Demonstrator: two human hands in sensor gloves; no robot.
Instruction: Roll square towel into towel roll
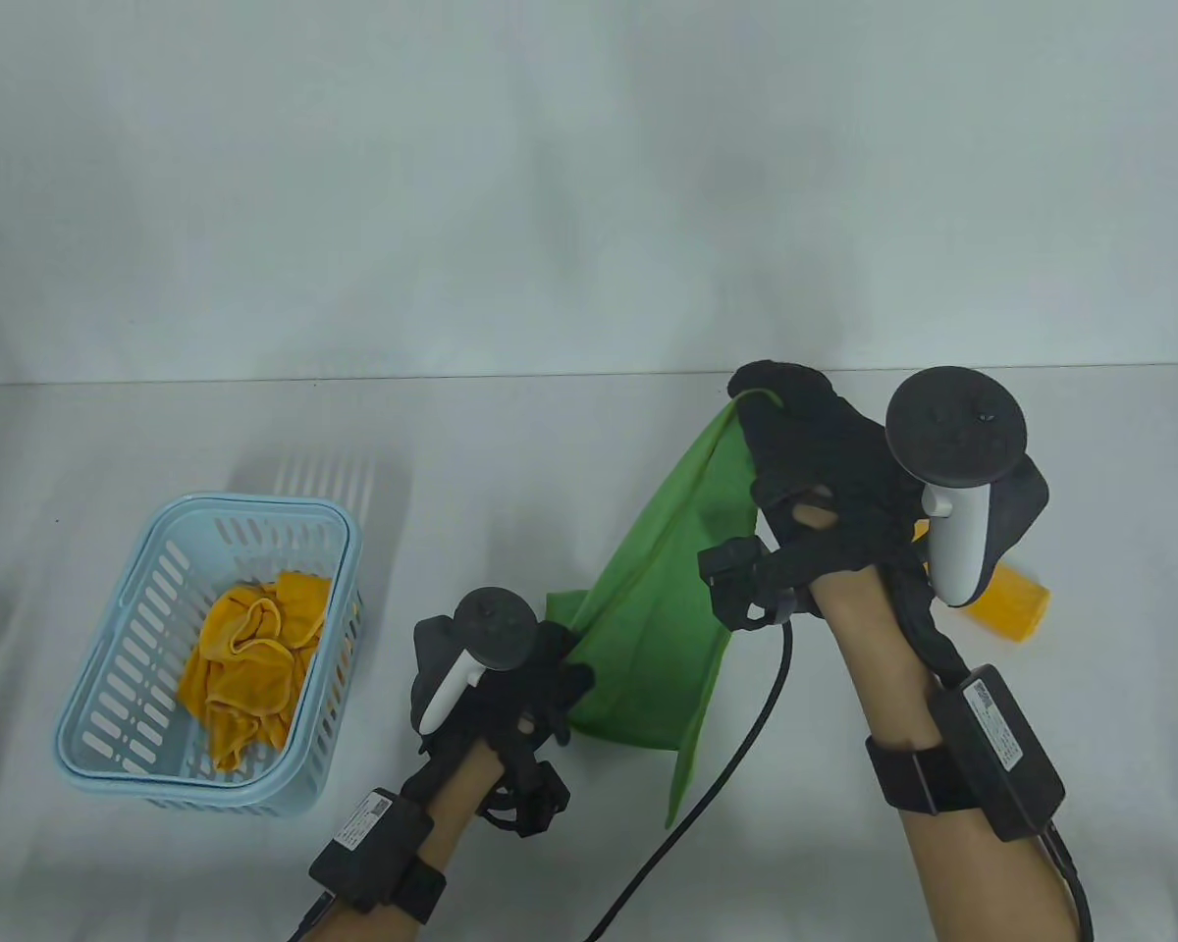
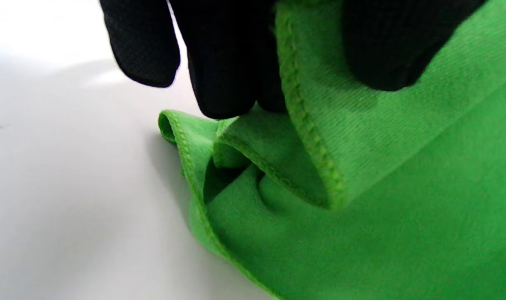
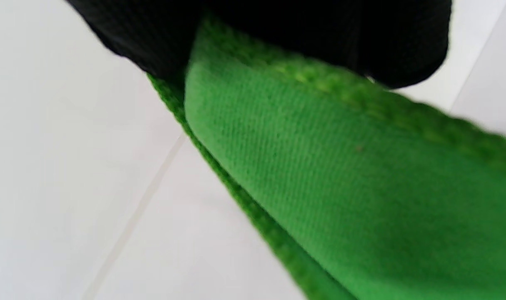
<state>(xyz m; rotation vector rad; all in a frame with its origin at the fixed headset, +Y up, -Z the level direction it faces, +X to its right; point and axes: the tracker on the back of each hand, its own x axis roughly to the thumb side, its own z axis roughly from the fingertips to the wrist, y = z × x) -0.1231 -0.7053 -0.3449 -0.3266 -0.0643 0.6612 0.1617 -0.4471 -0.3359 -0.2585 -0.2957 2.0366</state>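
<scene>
A green square towel point(image 1: 660, 608) hangs stretched between my two hands above the white table. My right hand point(image 1: 766, 392) is raised and grips one corner high up. My left hand point(image 1: 560, 677) holds a lower corner close to the table. In the left wrist view, my gloved fingers point(image 2: 228, 75) pinch the towel's hemmed edge point(image 2: 307, 137), with folds bunched below. In the right wrist view, the fingers point(image 3: 277, 37) clamp the towel's edge point(image 3: 319, 179), which runs taut down to the right.
A light blue plastic basket point(image 1: 108, 726) at the left holds a crumpled yellow towel point(image 1: 250, 662). A yellow towel roll point(image 1: 1011, 603) lies on the table behind my right wrist. A black cable point(image 1: 736, 775) trails from my right hand toward the front edge.
</scene>
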